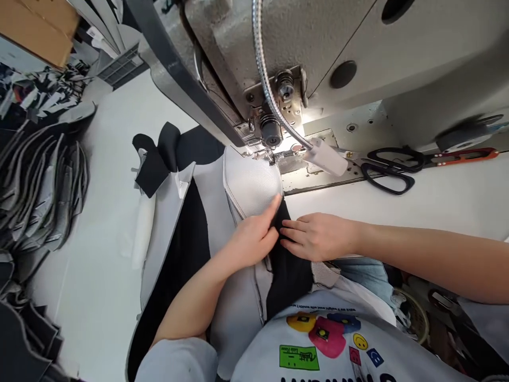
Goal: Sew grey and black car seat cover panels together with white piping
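A light grey mesh fabric piece (pixel 252 178) with stitched edges lies under the presser foot (pixel 271 157) of a sewing machine (pixel 222 32). My left hand (pixel 254 236) grips this fabric by its right edge, index finger stretched toward the needle area and thumb lower down. Its other fingers are hidden. Black fabric (pixel 289 265) joins that edge and runs down to my lap. On it rests my right hand (pixel 316 236), open, with fingers slightly spread and thumb out of sight. More grey and black panels of the work spread left across the table.
Black-handled scissors (pixel 387 172) and orange-handled snips (pixel 467 156) lie right of the needle plate. A lamp (pixel 326 157) on a flexible metal neck hangs close by. Stacked grey pieces (pixel 51 185) fill the left side of the white table (pixel 99 223), with a grey crate (pixel 123 66) behind.
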A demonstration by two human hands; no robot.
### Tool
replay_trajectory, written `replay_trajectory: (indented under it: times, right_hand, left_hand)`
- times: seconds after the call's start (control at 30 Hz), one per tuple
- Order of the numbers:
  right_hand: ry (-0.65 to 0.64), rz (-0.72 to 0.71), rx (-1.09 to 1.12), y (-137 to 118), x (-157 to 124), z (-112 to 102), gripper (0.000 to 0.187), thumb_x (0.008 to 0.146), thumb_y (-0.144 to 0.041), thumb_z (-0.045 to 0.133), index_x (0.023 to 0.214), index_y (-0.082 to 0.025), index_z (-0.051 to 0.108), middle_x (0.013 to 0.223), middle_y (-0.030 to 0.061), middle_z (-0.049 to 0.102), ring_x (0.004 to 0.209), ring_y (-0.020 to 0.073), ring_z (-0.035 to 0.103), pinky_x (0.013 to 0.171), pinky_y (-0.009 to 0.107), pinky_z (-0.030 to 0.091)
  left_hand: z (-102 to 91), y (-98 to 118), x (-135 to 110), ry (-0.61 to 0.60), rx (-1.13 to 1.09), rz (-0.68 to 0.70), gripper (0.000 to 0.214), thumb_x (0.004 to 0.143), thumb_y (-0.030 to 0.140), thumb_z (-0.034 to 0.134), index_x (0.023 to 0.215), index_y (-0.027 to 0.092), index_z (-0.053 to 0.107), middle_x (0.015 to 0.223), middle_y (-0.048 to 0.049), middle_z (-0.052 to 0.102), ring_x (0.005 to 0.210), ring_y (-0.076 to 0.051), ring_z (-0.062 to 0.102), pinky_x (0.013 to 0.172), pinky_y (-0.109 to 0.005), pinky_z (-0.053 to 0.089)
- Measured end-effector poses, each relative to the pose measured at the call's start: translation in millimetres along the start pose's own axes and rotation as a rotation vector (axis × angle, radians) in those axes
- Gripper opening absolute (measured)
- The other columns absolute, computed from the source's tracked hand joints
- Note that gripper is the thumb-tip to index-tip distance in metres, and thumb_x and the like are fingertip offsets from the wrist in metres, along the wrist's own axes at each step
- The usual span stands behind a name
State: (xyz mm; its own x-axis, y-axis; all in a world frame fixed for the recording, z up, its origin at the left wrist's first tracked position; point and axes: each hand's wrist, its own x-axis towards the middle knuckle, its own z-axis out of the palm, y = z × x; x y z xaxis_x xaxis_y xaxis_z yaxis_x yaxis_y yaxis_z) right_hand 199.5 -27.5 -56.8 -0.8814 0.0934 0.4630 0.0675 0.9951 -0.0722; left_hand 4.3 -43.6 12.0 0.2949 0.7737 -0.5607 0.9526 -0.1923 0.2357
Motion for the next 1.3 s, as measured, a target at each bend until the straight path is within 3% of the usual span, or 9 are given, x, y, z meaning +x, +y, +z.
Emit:
replay_trajectory:
  times: [0.17,0.37,0.6,0.8,0.93,1.0,1.17,1.3]
  right_hand:
    - [0.062,-0.027,-0.071,0.4,0.3,4.4,0.027,0.094,-0.01,0.043,0.101,-0.007,0.069,0.102,0.0156,0.072,0.099,0.0243,0.069,0.064,0.029,0.052]
    - [0.011,0.074,-0.085,7.7,6.7,6.2,0.028,0.095,-0.011,0.043,0.107,-0.009,0.068,0.111,0.0161,0.071,0.106,0.0248,0.067,0.068,0.03,0.053]
    - [-0.031,0.182,-0.097,25.4,11.2,13.4,0.032,0.095,-0.011,0.044,0.118,-0.01,0.065,0.121,0.0161,0.067,0.115,0.0255,0.062,0.082,0.035,0.054]
    - [-0.109,0.207,-0.001,37.9,5.8,9.4,0.036,0.089,-0.013,0.051,0.124,-0.011,0.062,0.132,0.017,0.06,0.125,0.0266,0.054,0.092,0.04,0.05]
    - [-0.231,0.114,0.097,39.7,1.1,-1.3,0.061,0.075,-0.026,0.068,0.133,-0.013,0.054,0.143,0.0215,0.048,0.133,0.0333,0.045,0.109,0.05,0.036]
    - [-0.229,0.089,0.097,37.2,1.7,-2.8,0.069,0.074,-0.028,0.068,0.139,-0.016,0.049,0.143,0.0213,0.047,0.134,0.0349,0.044,0.11,0.054,0.032]
    - [-0.14,0.107,0.066,25.7,10.9,6.6,0.046,0.083,-0.021,0.057,0.128,-0.013,0.06,0.132,0.017,0.059,0.126,0.0305,0.053,0.106,0.046,0.04]
    - [-0.182,0.11,0.053,21.7,14.9,9.4,0.041,0.083,-0.02,0.057,0.122,-0.008,0.064,0.127,0.0197,0.062,0.123,0.0304,0.055,0.1,0.041,0.046]
  left_hand:
    - [8.6,7.9,6.9,-0.026,0.171,-0.045,0.073,0.088,0.021,0.034,0.156,0.015,0.009,0.083,-0.0061,0.072,0.078,-0.026,0.069,0.069,-0.035,0.05]
    - [-9.0,-8.4,18.8,-0.051,0.242,-0.025,0.074,0.087,0.02,0.034,0.156,0.015,0.006,0.086,-0.0075,0.073,0.081,-0.028,0.07,0.071,-0.036,0.051]
    - [-27.3,-19.6,42.2,0.029,0.349,-0.045,0.073,0.086,0.022,0.037,0.156,0.018,0.012,0.089,-0.0075,0.074,0.085,-0.028,0.07,0.073,-0.035,0.05]
    - [-23.2,-17.3,48.2,0.11,0.379,-0.058,0.071,0.087,0.025,0.038,0.155,0.018,0.018,0.099,-0.0088,0.073,0.085,-0.027,0.07,0.073,-0.034,0.051]
    - [-18.8,-20.1,35.9,0.116,0.399,0.025,0.073,0.086,0.026,0.041,0.154,0.014,0.019,0.106,-0.0108,0.07,0.094,-0.028,0.067,0.077,-0.036,0.051]
    - [-21.6,-27.0,28.1,0.088,0.391,0.095,0.07,0.086,0.023,0.04,0.153,0.012,0.021,0.104,-0.0117,0.07,0.096,-0.027,0.066,0.083,-0.037,0.05]
    - [-32.2,-41.0,22.6,0.028,0.201,0.137,0.065,0.089,0.021,0.032,0.154,0.016,0.022,0.108,-0.0099,0.069,0.096,-0.023,0.065,0.085,-0.033,0.05]
    - [-25.9,-29.8,27.6,0.016,0.338,0.073,0.065,0.089,0.018,0.032,0.153,0.009,0.022,0.104,-0.0127,0.071,0.096,-0.026,0.066,0.086,-0.037,0.049]
